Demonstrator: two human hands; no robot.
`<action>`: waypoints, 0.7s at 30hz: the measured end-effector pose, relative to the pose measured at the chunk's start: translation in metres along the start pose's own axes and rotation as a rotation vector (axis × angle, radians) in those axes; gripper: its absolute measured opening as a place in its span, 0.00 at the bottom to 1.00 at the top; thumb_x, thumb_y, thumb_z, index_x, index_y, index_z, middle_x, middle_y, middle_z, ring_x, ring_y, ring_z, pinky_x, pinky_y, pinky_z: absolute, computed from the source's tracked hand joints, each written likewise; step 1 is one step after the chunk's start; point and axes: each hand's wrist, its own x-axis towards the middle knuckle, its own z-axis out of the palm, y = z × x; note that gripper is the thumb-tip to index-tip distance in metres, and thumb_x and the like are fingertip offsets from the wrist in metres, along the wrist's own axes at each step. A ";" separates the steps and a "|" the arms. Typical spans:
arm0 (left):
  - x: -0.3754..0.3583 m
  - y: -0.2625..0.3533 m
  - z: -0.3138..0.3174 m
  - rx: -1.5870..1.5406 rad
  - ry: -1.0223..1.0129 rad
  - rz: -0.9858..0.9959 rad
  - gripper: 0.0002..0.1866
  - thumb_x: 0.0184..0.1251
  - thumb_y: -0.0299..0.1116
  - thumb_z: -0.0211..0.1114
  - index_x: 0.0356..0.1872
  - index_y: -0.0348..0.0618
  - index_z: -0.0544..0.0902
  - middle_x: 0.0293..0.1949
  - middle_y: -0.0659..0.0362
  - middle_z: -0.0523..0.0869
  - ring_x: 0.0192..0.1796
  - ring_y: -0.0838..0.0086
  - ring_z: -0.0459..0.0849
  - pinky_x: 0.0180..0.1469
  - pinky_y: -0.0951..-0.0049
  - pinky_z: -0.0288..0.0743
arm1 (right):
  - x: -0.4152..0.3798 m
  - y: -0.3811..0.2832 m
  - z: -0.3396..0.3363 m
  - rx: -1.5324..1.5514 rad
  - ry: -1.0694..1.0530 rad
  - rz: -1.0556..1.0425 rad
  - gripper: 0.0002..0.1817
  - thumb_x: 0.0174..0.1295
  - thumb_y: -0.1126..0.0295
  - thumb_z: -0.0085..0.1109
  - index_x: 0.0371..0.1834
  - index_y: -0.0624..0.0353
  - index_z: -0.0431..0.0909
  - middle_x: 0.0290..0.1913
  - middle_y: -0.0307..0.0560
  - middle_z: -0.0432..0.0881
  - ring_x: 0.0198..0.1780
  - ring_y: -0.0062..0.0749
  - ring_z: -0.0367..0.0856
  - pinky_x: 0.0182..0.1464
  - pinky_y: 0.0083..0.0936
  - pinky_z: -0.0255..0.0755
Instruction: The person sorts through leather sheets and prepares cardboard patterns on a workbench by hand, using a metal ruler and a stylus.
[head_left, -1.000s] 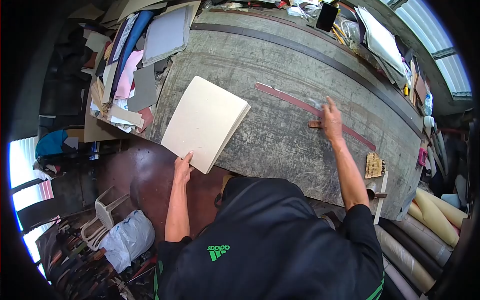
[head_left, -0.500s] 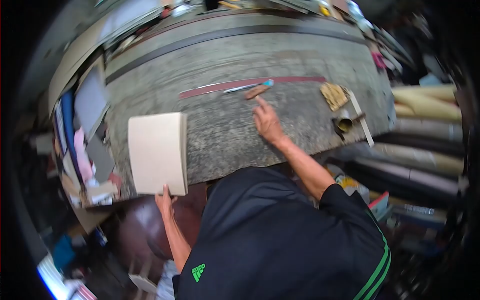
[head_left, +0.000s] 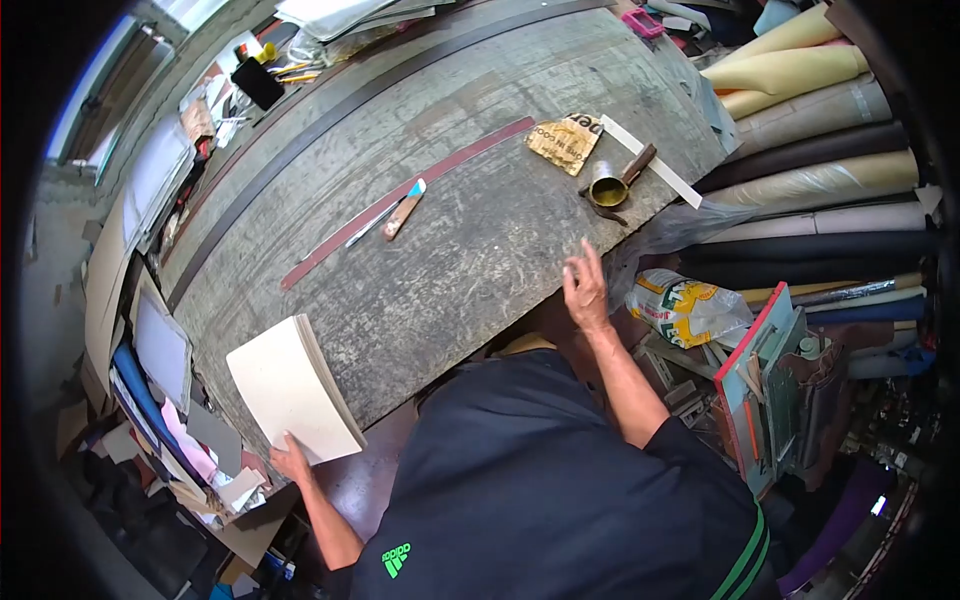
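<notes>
At the table's near left corner lies a stack of cream sheets (head_left: 285, 385), its layered side edge facing right. My left hand (head_left: 290, 458) grips the stack's near edge, thumb on top and the other fingers hidden underneath. My right hand (head_left: 587, 290) hovers empty by the table's front edge, fingers apart. Beyond it stands a metal cup (head_left: 607, 188) with a dark-handled tool (head_left: 638, 165) resting beside it. A craft knife (head_left: 387, 212) and a brown-handled tool (head_left: 405, 212) lie mid-table, close to a long maroon strip (head_left: 345, 240).
A printed yellow-brown scrap (head_left: 565, 142) and a pale strip (head_left: 652, 162) lie near the cup. Rolls of material (head_left: 810, 185) are piled to the right. Below them are a plastic bag (head_left: 690, 305) and a red-edged board (head_left: 752, 330). Papers (head_left: 160, 345) crowd the left side.
My view has turned to the right. My right hand has drawn back from the brown-handled tool to the table's front edge near the cup. My left hand keeps its hold on the stack.
</notes>
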 end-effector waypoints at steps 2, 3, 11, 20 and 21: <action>0.022 -0.008 0.005 -0.010 0.013 0.040 0.36 0.61 0.56 0.58 0.52 0.25 0.72 0.50 0.32 0.74 0.53 0.43 0.73 0.57 0.51 0.65 | 0.025 0.017 -0.017 -0.033 0.030 -0.035 0.07 0.58 0.75 0.57 0.37 0.65 0.73 0.66 0.63 0.61 0.61 0.56 0.69 0.55 0.38 0.71; 0.035 -0.011 0.007 0.034 0.042 0.089 0.35 0.62 0.55 0.57 0.52 0.26 0.73 0.48 0.32 0.75 0.53 0.43 0.73 0.57 0.52 0.65 | 0.036 0.024 -0.024 -0.043 -0.006 -0.022 0.07 0.58 0.74 0.58 0.35 0.65 0.72 0.66 0.64 0.61 0.59 0.57 0.71 0.53 0.39 0.72; 0.080 0.044 0.029 0.158 0.229 0.189 0.28 0.69 0.49 0.51 0.51 0.30 0.76 0.42 0.36 0.78 0.45 0.45 0.76 0.50 0.51 0.67 | 0.104 0.050 -0.033 -0.208 -0.242 -0.025 0.23 0.48 0.54 0.70 0.25 0.62 0.70 0.65 0.68 0.62 0.42 0.55 0.80 0.42 0.40 0.76; 0.099 0.021 0.042 0.018 0.378 0.314 0.25 0.70 0.48 0.51 0.45 0.29 0.80 0.40 0.36 0.79 0.43 0.46 0.76 0.47 0.53 0.68 | 0.125 0.061 -0.019 -0.331 -0.405 -0.030 0.27 0.43 0.48 0.72 0.24 0.62 0.72 0.34 0.56 0.73 0.37 0.52 0.77 0.39 0.41 0.72; 0.096 0.023 0.041 0.017 0.378 0.303 0.25 0.70 0.48 0.51 0.45 0.29 0.80 0.40 0.36 0.79 0.43 0.46 0.76 0.47 0.53 0.68 | 0.122 0.061 -0.018 -0.302 -0.363 -0.066 0.26 0.43 0.51 0.72 0.23 0.63 0.71 0.30 0.52 0.71 0.34 0.49 0.75 0.37 0.40 0.70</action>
